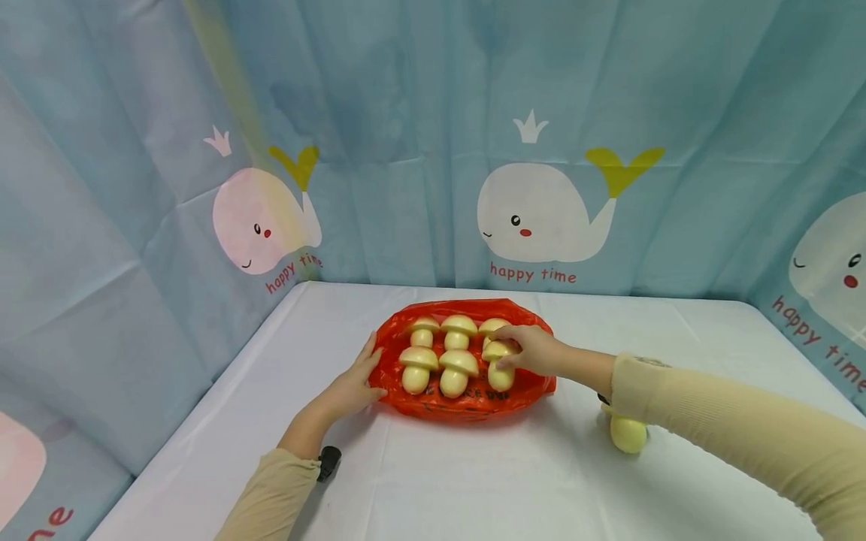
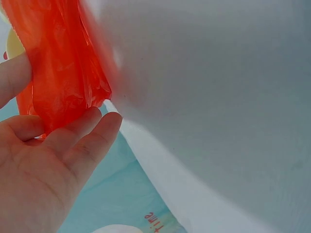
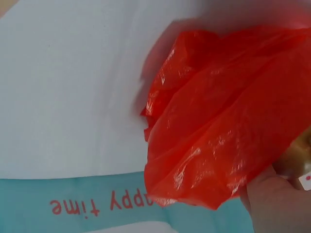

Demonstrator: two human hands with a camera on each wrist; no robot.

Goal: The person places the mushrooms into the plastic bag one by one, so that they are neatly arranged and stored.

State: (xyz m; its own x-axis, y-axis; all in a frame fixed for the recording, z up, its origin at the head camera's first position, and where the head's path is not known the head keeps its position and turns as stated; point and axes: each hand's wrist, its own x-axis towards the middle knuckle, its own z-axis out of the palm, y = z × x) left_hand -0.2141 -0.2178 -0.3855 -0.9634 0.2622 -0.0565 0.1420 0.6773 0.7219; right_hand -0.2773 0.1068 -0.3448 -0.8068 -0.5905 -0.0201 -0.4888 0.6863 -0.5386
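Observation:
Several pale yellow toy mushrooms [image 1: 458,364] lie in two rows inside a red plastic bag [image 1: 467,412], spread open on the table. My right hand [image 1: 537,352] pinches the front-right toy mushroom [image 1: 501,376] by its cap and stem, over the bag's right side. In the right wrist view, the bag's red wall [image 3: 218,121] covers most of that work, and only part of a shiny mushroom [image 3: 296,158] shows. At the bag's left edge rests my left hand [image 1: 352,383], its fingers spread and touching the plastic. The left wrist view shows its fingertips [image 2: 109,127] against the bag [image 2: 63,63].
Partly hidden under my right sleeve, another yellow toy mushroom [image 1: 628,434] lies on the white-covered table [image 1: 473,481]. A blue curtain [image 1: 406,150] with printed whales stands behind the table and along its sides. My left wrist wears a black device [image 1: 329,463].

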